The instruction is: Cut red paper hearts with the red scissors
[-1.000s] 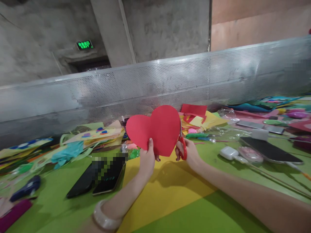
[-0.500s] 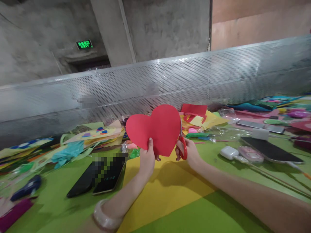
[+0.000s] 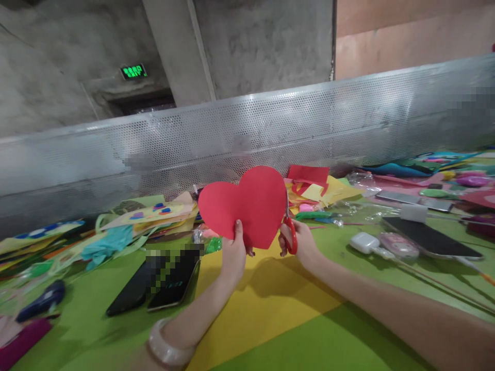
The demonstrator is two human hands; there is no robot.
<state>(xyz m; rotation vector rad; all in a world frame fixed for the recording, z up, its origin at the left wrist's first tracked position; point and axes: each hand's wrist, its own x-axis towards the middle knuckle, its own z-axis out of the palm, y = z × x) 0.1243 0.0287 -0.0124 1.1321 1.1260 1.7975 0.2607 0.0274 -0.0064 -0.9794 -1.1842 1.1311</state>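
A red paper heart (image 3: 247,206) is held upright above the table. My left hand (image 3: 234,255) pinches its lower edge, thumb on the front. My right hand (image 3: 299,242) is closed on red-handled scissors (image 3: 289,226), whose blades rise along the heart's right edge. Under both hands lies a yellow sheet (image 3: 266,304) on a green sheet (image 3: 340,340).
Two dark phones (image 3: 154,281) lie left of my left arm. A tablet (image 3: 427,237), a white earbud case (image 3: 363,242) and a pink case (image 3: 398,245) lie at the right. Coloured paper scraps (image 3: 154,216) pile along a perforated metal wall (image 3: 247,134) behind.
The heart has turned very slightly, its left lobe shifting a little to the left. Both hands stay in place.
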